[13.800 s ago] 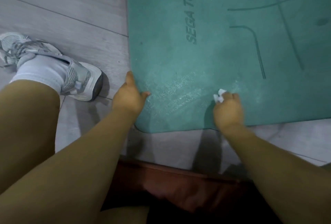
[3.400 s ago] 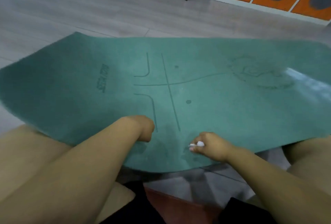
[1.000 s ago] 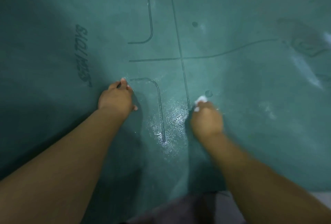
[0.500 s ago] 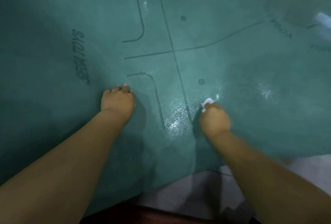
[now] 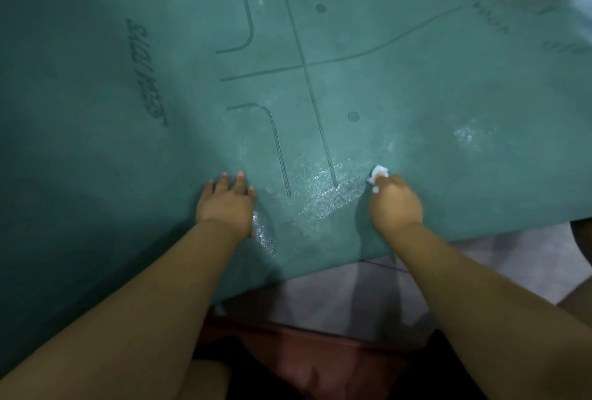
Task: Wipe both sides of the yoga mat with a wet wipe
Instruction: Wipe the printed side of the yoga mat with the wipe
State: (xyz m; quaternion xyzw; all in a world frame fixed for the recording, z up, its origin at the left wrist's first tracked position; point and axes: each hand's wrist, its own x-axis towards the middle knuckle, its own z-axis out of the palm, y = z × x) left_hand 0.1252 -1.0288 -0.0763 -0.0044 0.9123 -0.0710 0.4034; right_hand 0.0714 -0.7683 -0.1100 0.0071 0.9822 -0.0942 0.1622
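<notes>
A teal yoga mat (image 5: 400, 85) with dark alignment lines and printed lettering fills most of the head view, its printed side up. My left hand (image 5: 226, 206) lies flat on the mat near its front edge, fingers straight. To the right, my right hand (image 5: 395, 204) grips a small crumpled white wet wipe (image 5: 378, 174) and presses it onto the mat. A wet, shiny patch (image 5: 320, 191) glistens between the two hands.
Grey floor (image 5: 336, 297) shows below the mat's front edge. A reddish-brown seat edge (image 5: 298, 345) sits under me at the bottom. A dark shape (image 5: 581, 246) shows at the right border.
My right hand with the wipe has moved right and toward the mat's front edge. My left hand has flattened, fingers spread. More floor shows below the mat.
</notes>
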